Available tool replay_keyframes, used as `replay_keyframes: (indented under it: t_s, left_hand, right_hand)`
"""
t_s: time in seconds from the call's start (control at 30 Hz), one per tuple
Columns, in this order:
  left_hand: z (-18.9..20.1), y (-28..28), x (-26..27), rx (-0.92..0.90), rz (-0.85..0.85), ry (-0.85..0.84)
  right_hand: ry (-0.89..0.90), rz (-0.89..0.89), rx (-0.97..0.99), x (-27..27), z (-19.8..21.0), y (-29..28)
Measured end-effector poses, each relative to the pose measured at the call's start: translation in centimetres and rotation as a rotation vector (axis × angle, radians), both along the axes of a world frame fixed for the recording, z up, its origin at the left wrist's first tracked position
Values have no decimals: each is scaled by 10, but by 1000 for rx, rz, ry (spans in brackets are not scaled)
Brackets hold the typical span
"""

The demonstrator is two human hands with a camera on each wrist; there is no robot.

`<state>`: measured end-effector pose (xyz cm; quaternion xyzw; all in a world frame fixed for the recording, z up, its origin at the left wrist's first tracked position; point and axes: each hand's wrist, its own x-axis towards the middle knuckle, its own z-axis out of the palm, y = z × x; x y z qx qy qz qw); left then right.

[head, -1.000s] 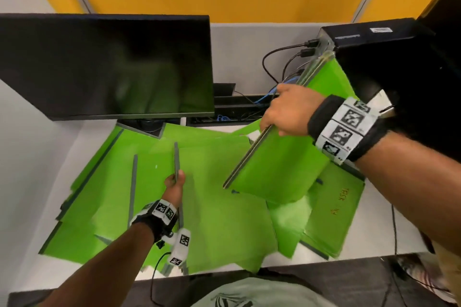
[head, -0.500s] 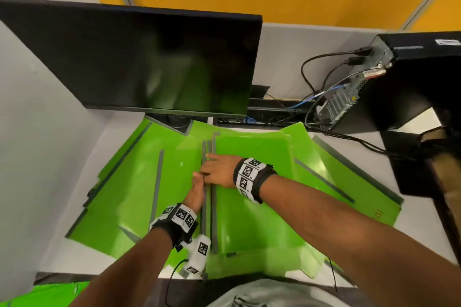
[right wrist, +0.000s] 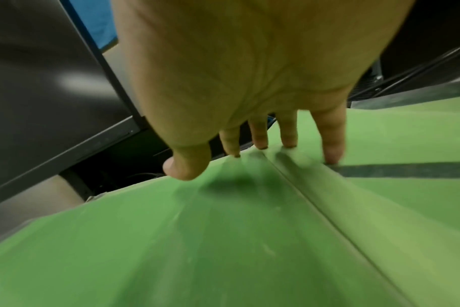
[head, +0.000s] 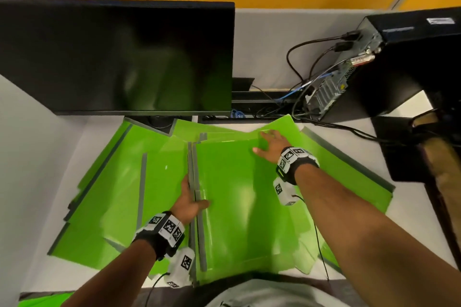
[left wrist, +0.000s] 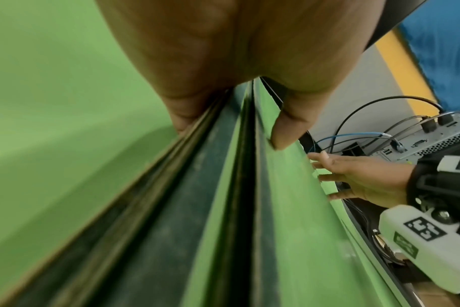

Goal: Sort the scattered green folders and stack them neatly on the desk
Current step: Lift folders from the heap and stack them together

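green folders (head: 239, 197) are piled in front of the monitor (head: 114, 57) | grey spines (head: 193, 182) are pinched by left hand (head: 189, 203) to line them up | top folder is pressed flat by open right hand (head: 270, 146)

The head view looks forward and down from above the desk (head: 419, 204), taking in both forearms, the folders (head: 239, 197) and the monitor (head: 117, 57). The left wrist view sits very close, looking along the left hand (left wrist: 236, 62) down the folder spines. The right wrist view looks along the right hand (right wrist: 236, 72) at the folders. All three share the folders.
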<state>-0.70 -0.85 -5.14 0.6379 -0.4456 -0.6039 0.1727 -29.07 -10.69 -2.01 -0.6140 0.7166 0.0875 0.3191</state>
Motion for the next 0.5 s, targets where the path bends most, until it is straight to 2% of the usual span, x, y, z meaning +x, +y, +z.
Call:
replay_keyframes:
  t_s: [0.1,0.23,0.4,0.5]
  left_hand:
    - [-6,-1,-1,16,71,44]
    - [-3,0,-4,-13,76,39]
    - [2,1,-10,-73,78,-15]
    - [1,3,-9,-110,66,-14]
  right_hand:
    - [-53,-63,-24,1,1,4]
    - [-73,-296,24,-2,4,4]
    - [77,-280,62,21,-1,21]
    - [-16,-269,28,11,-5,25]
